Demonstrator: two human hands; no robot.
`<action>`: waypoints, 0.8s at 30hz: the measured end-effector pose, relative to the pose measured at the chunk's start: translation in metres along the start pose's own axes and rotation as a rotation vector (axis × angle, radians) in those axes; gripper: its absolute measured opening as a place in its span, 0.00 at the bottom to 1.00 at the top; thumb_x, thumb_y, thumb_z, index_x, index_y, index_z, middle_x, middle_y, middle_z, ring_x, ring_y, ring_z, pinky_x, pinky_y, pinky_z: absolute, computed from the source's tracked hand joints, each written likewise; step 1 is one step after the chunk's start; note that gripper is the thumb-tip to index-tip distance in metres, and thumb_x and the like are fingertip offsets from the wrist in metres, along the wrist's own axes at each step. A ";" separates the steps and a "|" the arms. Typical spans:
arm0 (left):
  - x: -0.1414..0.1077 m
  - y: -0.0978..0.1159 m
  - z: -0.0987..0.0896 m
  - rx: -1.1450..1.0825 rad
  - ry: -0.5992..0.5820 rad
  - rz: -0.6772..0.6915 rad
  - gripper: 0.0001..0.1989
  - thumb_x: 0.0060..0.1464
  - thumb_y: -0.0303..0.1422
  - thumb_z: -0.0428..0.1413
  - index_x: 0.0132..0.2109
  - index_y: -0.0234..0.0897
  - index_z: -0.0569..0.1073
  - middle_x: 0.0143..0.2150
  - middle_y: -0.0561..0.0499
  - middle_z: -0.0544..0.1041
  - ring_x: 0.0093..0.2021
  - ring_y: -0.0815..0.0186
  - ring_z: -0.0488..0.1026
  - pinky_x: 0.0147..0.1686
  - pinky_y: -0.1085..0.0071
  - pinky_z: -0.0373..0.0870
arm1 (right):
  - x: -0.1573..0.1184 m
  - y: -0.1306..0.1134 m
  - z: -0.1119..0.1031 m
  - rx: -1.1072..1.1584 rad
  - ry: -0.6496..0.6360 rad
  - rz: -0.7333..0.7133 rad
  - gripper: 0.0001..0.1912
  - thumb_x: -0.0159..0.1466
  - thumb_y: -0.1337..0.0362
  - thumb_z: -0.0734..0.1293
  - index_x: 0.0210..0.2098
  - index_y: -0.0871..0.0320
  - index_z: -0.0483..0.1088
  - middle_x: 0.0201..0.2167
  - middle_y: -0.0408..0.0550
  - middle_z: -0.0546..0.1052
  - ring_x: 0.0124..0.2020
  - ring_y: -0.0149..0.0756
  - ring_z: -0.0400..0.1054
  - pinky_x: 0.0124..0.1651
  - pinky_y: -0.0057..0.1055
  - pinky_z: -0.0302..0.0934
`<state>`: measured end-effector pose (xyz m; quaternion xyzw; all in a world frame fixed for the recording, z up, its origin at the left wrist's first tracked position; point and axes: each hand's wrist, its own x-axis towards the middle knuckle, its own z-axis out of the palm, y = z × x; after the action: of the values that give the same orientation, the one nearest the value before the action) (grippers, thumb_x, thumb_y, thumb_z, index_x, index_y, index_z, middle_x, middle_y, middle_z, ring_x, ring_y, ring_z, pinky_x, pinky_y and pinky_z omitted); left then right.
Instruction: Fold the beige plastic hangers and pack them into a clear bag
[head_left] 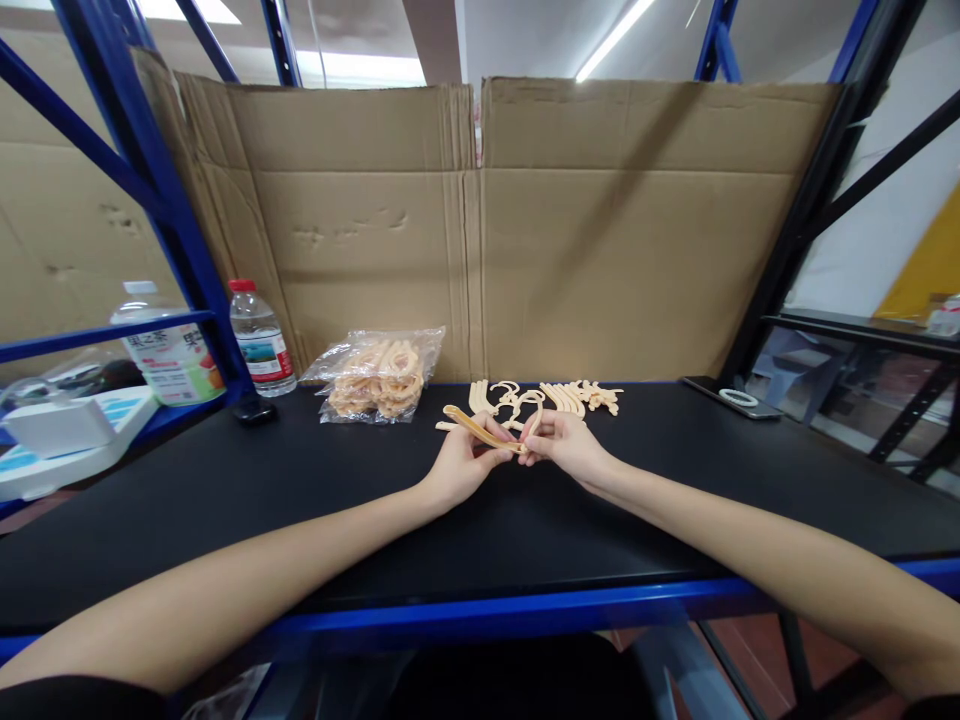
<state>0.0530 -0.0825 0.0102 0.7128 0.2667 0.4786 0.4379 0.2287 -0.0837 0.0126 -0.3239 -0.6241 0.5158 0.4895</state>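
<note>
A cream-coloured flexible strip (474,428) is held between my two hands above the black table. My left hand (466,462) pinches it from the left, and its free end sticks up past my fingers. At the strip's right part, my right hand (564,442) grips it with fingertips close to the left ones; a curved piece loops up beside them. Just behind my hands lie several similar cream pieces (568,398), some in parallel rows, and small knobbly ones (602,396) at the right. My fingers partly hide the pieces behind.
A clear plastic bag (377,378) of cream pieces rests at the back left. Further left stand a red-capped bottle (261,340), a larger bottle (169,350) and a black object (255,409). A phone (731,397) lies at the back right. Cardboard (637,230) walls the back.
</note>
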 end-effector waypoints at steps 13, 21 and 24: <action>-0.002 0.002 0.005 -0.074 0.085 -0.109 0.14 0.42 0.31 0.64 0.33 0.33 0.66 0.33 0.50 0.75 0.38 0.62 0.74 0.43 0.64 0.70 | -0.003 0.001 0.003 0.037 0.062 0.020 0.13 0.47 0.60 0.74 0.25 0.60 0.68 0.21 0.42 0.73 0.22 0.30 0.69 0.28 0.28 0.64; -0.002 0.002 0.008 -0.172 0.121 -0.178 0.17 0.43 0.32 0.64 0.36 0.34 0.64 0.32 0.51 0.75 0.37 0.65 0.74 0.41 0.67 0.71 | -0.002 0.001 0.005 -0.012 0.119 -0.022 0.15 0.44 0.57 0.76 0.23 0.60 0.72 0.24 0.44 0.73 0.26 0.30 0.65 0.25 0.25 0.57; -0.002 0.004 0.009 -0.187 0.137 -0.193 0.17 0.43 0.34 0.64 0.36 0.34 0.65 0.32 0.52 0.74 0.35 0.67 0.74 0.39 0.68 0.72 | -0.001 0.000 0.005 -0.001 0.105 0.009 0.16 0.45 0.54 0.76 0.24 0.60 0.73 0.24 0.44 0.73 0.23 0.27 0.61 0.24 0.25 0.55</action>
<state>0.0604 -0.0897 0.0115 0.6058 0.3176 0.5046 0.5269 0.2246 -0.0862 0.0120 -0.3533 -0.5964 0.5001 0.5190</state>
